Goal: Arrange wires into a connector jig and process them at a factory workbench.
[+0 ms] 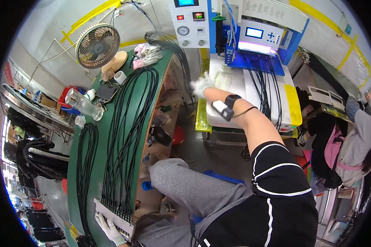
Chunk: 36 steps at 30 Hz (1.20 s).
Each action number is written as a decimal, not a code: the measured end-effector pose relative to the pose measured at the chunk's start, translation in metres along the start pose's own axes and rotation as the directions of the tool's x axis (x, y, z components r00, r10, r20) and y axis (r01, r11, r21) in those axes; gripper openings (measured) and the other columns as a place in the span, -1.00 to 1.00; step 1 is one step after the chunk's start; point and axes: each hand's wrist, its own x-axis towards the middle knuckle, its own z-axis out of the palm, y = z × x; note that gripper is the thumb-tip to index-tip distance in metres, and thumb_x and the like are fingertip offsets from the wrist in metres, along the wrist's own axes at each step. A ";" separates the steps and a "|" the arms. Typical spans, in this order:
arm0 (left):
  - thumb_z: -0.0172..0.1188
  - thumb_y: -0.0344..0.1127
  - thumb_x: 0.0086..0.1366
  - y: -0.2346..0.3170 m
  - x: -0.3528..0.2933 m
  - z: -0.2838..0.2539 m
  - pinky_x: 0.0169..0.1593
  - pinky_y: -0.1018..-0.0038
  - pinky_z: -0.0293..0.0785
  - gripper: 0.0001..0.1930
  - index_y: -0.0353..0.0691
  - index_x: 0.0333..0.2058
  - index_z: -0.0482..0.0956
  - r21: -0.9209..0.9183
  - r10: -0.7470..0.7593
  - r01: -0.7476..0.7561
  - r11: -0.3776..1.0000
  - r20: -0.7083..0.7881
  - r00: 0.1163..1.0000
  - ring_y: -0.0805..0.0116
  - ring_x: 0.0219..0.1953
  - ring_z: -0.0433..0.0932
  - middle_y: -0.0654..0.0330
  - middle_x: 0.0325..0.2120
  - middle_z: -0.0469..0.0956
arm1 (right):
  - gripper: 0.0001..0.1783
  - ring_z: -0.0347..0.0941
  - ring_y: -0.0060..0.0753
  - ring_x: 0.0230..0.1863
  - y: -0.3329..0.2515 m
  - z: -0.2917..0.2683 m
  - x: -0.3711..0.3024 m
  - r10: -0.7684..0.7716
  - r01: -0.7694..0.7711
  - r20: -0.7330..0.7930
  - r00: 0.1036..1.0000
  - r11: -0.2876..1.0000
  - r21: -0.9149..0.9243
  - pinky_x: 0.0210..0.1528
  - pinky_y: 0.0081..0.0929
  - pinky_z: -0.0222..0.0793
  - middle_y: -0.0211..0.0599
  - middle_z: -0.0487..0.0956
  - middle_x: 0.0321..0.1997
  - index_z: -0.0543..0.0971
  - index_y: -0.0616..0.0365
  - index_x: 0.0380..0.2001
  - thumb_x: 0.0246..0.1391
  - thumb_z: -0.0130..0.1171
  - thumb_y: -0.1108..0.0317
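Observation:
At the lower left, my left hand (pixel 110 230) in a white glove grips the edge of a silvery metal cable fixture (pixel 114 218). A row of black cables (pixel 121 168) is clamped along this fixture, and they run up the green table. My right hand (pixel 202 85), also in a white glove, is at the left edge of the machine's white bench top (pixel 235 86). Motion smears its fingers. On the machine, another set of black cables (pixel 261 90) hangs from the blue plate (pixel 255 64) under a bright light.
The green table (pixel 97 154) also bears a second cable bundle (pixel 84 160), a clear bottle (pixel 84 105), tape rolls (pixel 120 77), gloves (pixel 146 55) and a fan (pixel 97 45). The bench machine (pixel 191 24) has a gauge and displays. A person (pixel 354 144) is at the right.

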 end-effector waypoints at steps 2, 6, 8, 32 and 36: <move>-0.07 -0.12 0.50 0.000 0.005 0.007 0.44 0.26 -0.06 -0.47 -0.31 0.31 0.27 -0.044 0.017 -0.016 0.999 0.001 1.000 0.06 0.43 0.07 -0.06 0.40 0.10 | -0.62 0.49 -0.11 0.14 -0.027 0.020 -0.018 -0.243 0.254 -0.134 0.961 0.964 0.077 0.22 0.10 0.21 -0.19 0.61 0.07 0.65 -0.11 -0.05 0.10 0.07 0.11; -0.07 -0.12 0.50 -0.024 0.005 0.007 0.44 0.25 -0.04 -0.47 -0.31 0.31 0.28 -0.066 0.027 -0.027 0.997 0.003 1.000 0.06 0.43 0.08 -0.06 0.39 0.10 | -0.59 0.60 -0.12 -0.07 -0.076 -0.012 -0.056 -0.429 0.429 -0.014 0.903 0.900 0.071 0.02 0.01 0.39 -0.17 0.67 -0.10 0.65 -0.14 -0.06 0.10 0.11 -0.03; -0.07 -0.11 0.50 -0.033 0.006 0.007 0.44 0.25 -0.04 -0.47 -0.30 0.31 0.29 -0.062 0.036 -0.036 0.997 0.002 0.999 0.05 0.42 0.08 -0.06 0.39 0.10 | -0.51 0.60 -0.06 -0.18 -0.091 -0.056 -0.108 -0.327 0.300 0.017 0.945 0.886 0.354 -0.06 -0.16 0.42 -0.19 0.68 -0.31 0.64 -0.05 -0.11 0.07 0.14 -0.16; -0.03 -0.22 0.50 0.087 -0.007 -0.009 0.39 0.29 0.12 -0.50 -0.26 0.33 0.24 -0.660 -0.257 0.090 0.746 -0.160 0.953 0.16 0.34 0.24 0.04 0.34 0.22 | -0.31 0.57 0.02 0.02 0.350 -0.016 -0.235 0.803 -0.572 -0.186 0.566 0.545 0.613 0.08 -0.18 0.43 0.03 0.62 0.01 0.57 0.19 0.04 0.08 0.19 -0.19; -0.02 -0.24 0.50 0.180 -0.032 -0.027 0.37 0.26 0.17 -0.49 -0.33 0.33 0.22 -0.835 -0.117 -0.107 0.540 -0.200 0.973 0.15 0.32 0.28 0.01 0.31 0.26 | -0.20 0.51 0.09 0.12 0.321 0.000 -0.202 0.742 -0.563 0.126 0.659 0.375 0.737 0.17 -0.12 0.37 0.05 0.58 0.10 0.52 0.16 0.14 0.09 0.11 -0.31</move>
